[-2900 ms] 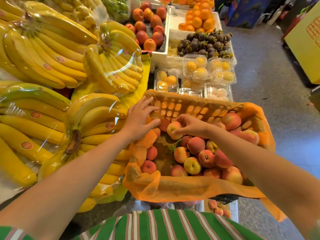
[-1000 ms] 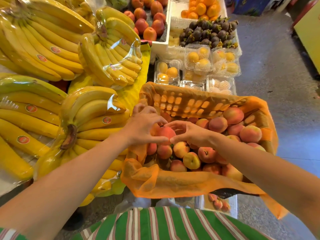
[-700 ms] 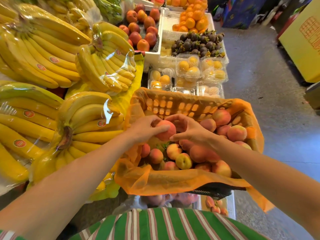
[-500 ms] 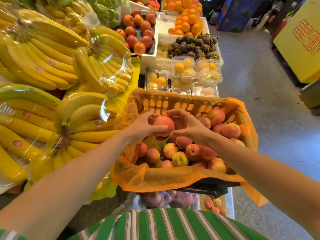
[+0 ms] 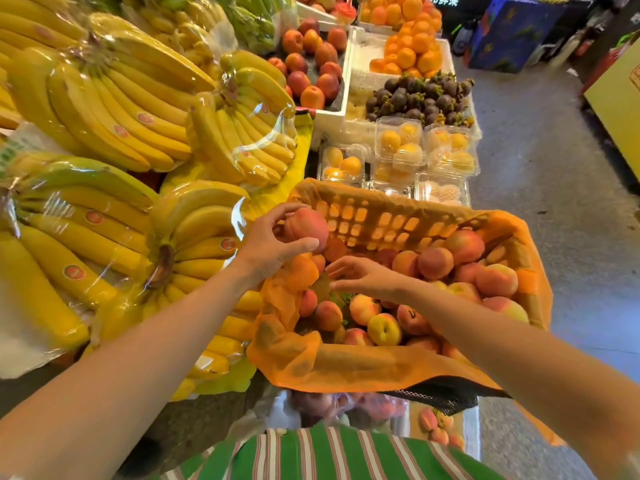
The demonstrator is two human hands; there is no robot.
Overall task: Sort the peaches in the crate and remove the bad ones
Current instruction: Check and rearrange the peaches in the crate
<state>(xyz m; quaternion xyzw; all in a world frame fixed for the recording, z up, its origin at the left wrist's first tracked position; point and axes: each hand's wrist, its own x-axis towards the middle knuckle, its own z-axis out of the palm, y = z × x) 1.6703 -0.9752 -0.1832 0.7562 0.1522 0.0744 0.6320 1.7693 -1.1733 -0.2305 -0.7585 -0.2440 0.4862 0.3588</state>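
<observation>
The sorting looks to be midway at most. One peach is out of the pile, gripped by the left hand with thumb and fingers curled round it, above the far left corner of the crate. I cannot tell from its reddish skin whether it is a bad one. The right hand holds nothing. Its fingers are spread and relaxed just above the fruit in the left half of the crate, seemingly about to pick the next one.

The crate is a slotted plastic basket lined with an orange mesh liner that drapes over its rim. Inside, the peaches lie heaped highest toward the far right. At the near left they sit lower and looser, with a few leaves and some liner showing between them. Most of them likely remain to be checked. No separate pile of rejects is clearly in view. Some loose peaches lie lower down, near the striped shirt, but what they are for I cannot tell.

To the left, wrapped bananas cover the desk. Beyond the crate stand clear clamshell boxes of yellow fruit. Farther off there is a heap of mangosteens and a white tray of oranges. Left of these, a white box holds red round fruit.
</observation>
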